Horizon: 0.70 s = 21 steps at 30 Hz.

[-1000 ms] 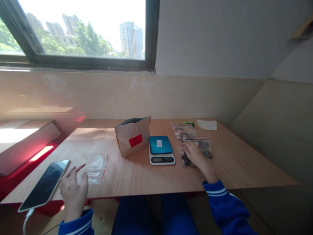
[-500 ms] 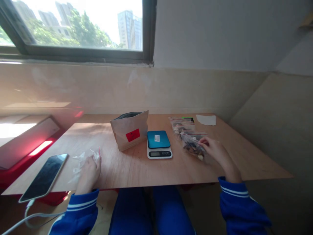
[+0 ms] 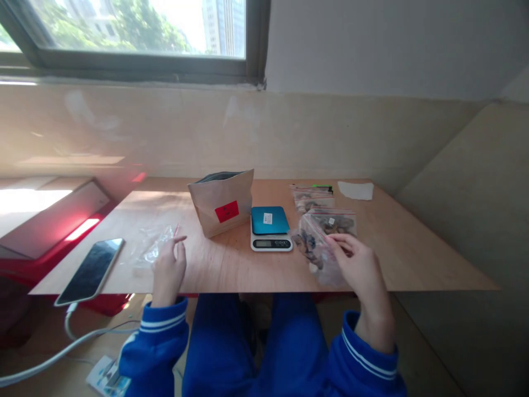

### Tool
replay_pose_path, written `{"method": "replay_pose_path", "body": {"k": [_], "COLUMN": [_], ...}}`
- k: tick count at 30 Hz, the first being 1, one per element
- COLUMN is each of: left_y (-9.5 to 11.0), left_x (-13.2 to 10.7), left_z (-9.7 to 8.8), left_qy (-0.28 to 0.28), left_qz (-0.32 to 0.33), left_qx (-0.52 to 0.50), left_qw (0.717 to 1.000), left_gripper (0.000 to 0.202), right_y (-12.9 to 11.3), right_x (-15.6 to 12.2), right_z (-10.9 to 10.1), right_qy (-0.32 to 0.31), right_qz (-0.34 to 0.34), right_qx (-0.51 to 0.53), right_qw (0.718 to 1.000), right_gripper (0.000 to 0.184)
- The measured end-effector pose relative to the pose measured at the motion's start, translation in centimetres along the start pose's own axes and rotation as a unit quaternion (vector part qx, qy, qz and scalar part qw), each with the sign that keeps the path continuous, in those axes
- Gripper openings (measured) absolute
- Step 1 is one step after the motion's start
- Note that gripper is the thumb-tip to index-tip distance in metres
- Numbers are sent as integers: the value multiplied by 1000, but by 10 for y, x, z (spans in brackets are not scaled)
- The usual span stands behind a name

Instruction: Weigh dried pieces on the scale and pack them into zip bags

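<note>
My right hand pinches the edge of a clear zip bag, which hangs tilted with dark, dried-looking pieces and a pale bit inside. Behind it another filled zip bag lies on the table. My left hand is over the table's left part, fingers apart and holding nothing that I can see. Beside it lie crumpled, empty-looking clear plastic bags. Between my hands stand a digital scale with a bare blue top and an open brown paper pouch with a red label.
More filled zip bags lie at the back right, with a green and black pen-like thing behind them. A white paper is at the far right. On the left a phone with a white cable overhangs the table's front edge.
My right hand has lifted the zip bag and brought it left, off the bag behind. My left hand has let go of the clear plastic and moved right. The view has tipped down.
</note>
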<state>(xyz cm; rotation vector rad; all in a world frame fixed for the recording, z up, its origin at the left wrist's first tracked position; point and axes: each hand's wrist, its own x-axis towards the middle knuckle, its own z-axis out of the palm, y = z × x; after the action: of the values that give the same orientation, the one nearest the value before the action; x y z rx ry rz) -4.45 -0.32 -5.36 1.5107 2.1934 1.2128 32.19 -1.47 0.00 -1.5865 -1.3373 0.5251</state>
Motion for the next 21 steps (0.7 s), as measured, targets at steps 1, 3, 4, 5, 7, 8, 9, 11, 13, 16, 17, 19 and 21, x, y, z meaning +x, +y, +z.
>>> {"method": "replay_pose_path", "body": {"k": [1, 3, 4, 5, 7, 8, 9, 11, 13, 16, 17, 19, 21], "left_y": [15, 50, 68, 84, 109, 116, 119, 111, 91, 54, 43, 23, 4], "left_x": [-15, -46, -61, -75, -101, -114, -125, -147, -161, -163, -158, -144, -130], "left_z": [3, 10, 14, 18, 23, 26, 29, 39, 56, 86, 94, 102, 96], "left_qy": [-23, -96, -148, -183, -265, -328, -411, -581, -622, -509, -484, -414, -354], "left_qz": [1, -4, -2, 8, 33, 46, 59, 62, 24, -73, -91, -139, -177], "left_qx": [-74, -237, -288, -323, -366, -384, -393, -367, -326, -255, -244, -212, -165], "left_qw": [997, 967, 946, 929, 891, 862, 821, 724, 712, 819, 836, 874, 904], "left_gripper": [32, 33, 34, 34, 33, 34, 36, 33, 31, 23, 20, 21, 27], "right_y": [-5, -18, -24, -29, -38, -40, -41, -37, -29, -15, -13, -10, -11], "right_x": [-5, -16, -20, -25, -31, -33, -34, -34, -31, -27, -26, -25, -24], "right_z": [9, 27, 35, 42, 50, 52, 50, 43, 31, 15, 10, 4, 0], "right_qy": [-11, -40, -59, -81, -106, -103, -88, -38, 18, 81, 93, 107, 118], "right_qz": [3, 4, 3, 2, -1, -2, -2, 8, 21, 30, 33, 36, 30], "right_qx": [22, 65, 86, 107, 141, 151, 157, 165, 170, 184, 187, 190, 191], "right_qw": [1000, 997, 994, 991, 984, 983, 984, 986, 985, 979, 977, 975, 974], "right_gripper": [30, 29, 28, 27, 26, 26, 28, 32, 36, 37, 37, 37, 37]}}
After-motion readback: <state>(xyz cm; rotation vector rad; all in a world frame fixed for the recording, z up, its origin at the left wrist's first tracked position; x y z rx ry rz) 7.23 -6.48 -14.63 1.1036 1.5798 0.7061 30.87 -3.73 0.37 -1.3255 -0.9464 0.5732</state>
